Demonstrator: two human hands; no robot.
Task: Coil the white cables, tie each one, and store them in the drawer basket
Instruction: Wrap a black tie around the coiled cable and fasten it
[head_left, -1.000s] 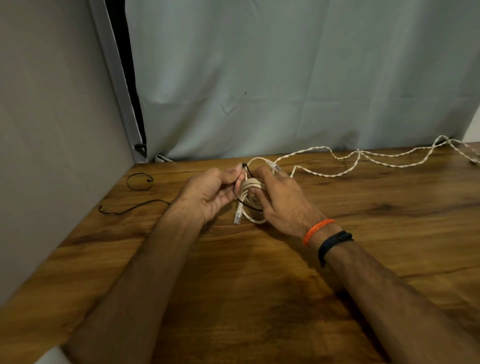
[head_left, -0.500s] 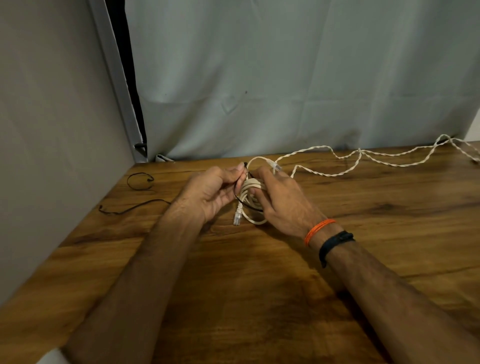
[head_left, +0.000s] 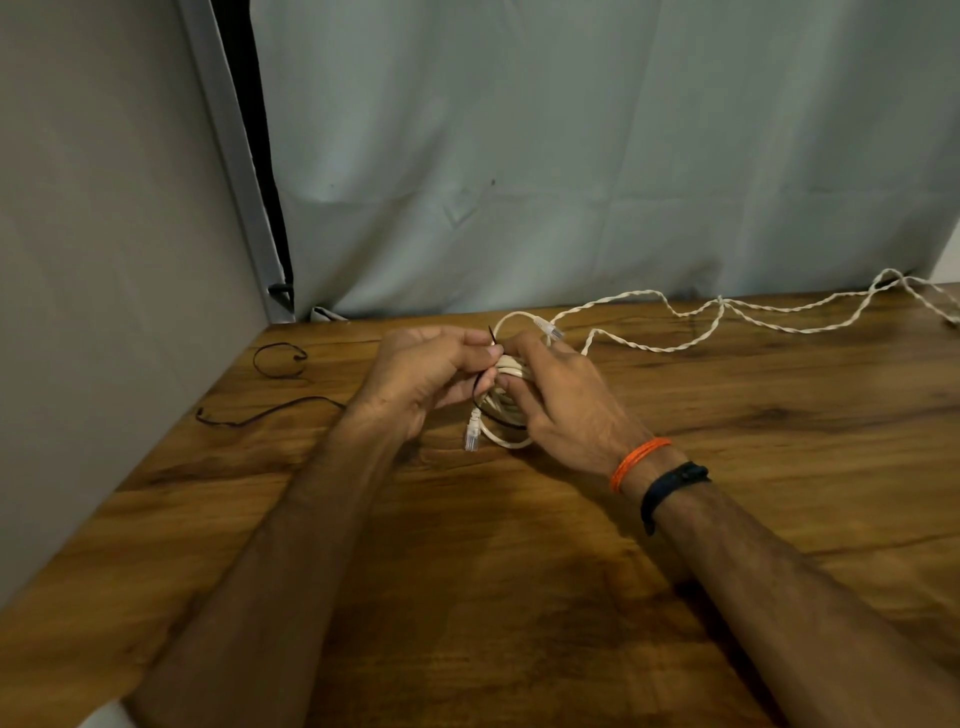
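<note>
At desk centre, the right hand grips a light, springy coil while the left hand pinches a thin black tie at its nine o'clock. Best held across the bundled loops; a loose cable trails toward two o'clock.

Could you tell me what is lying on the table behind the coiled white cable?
Behind the coiled white cable, a twisted white cable trails loose across the wooden table toward its right edge. The right hand covers part of the coil.
</note>
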